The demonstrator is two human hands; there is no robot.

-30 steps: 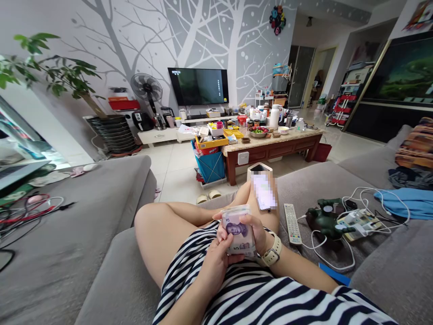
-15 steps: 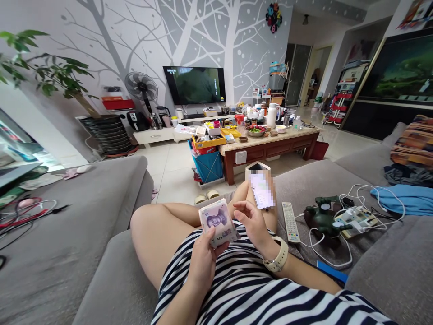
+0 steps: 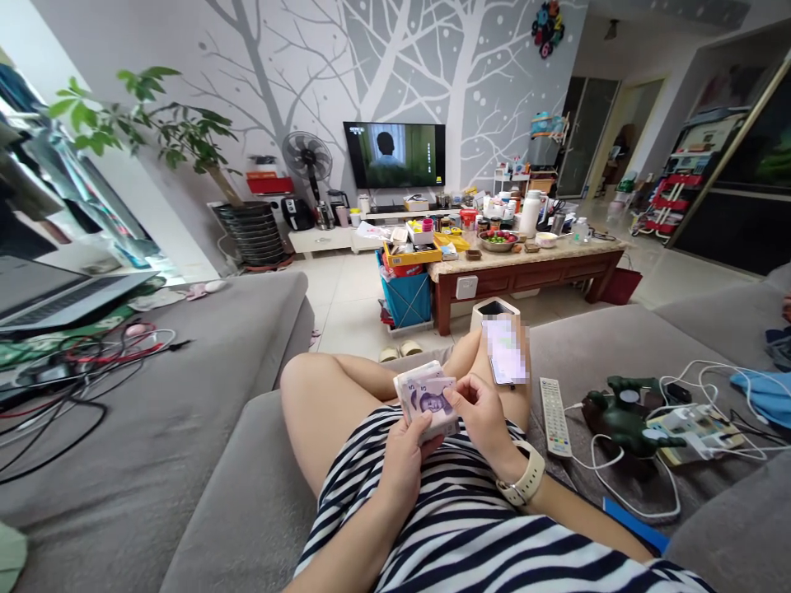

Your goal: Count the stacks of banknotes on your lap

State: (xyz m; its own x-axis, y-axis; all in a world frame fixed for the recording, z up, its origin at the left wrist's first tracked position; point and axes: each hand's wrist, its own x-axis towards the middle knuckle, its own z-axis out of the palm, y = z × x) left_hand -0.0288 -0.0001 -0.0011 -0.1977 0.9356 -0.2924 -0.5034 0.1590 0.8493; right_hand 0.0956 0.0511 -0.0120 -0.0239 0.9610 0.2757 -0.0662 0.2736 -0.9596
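Observation:
A stack of purple banknotes, marked with a 5, sits over my lap in the grip of my left hand, thumb on top and fingers beneath. My right hand pinches the edge of the top banknote, which is shifted to the right over the others. A watch with a cream strap is on my right wrist. Beyond my right hand, a phone with a lit, partly blurred screen rests against my leg.
On the sofa to my right lie a remote control, a dark green figure and a power strip with white cables. At left are a laptop and tangled cables. A cluttered coffee table stands ahead.
My right hand has closed on the top banknote's edge and slid it rightward across the stack. The view has turned left, showing more of the laptop.

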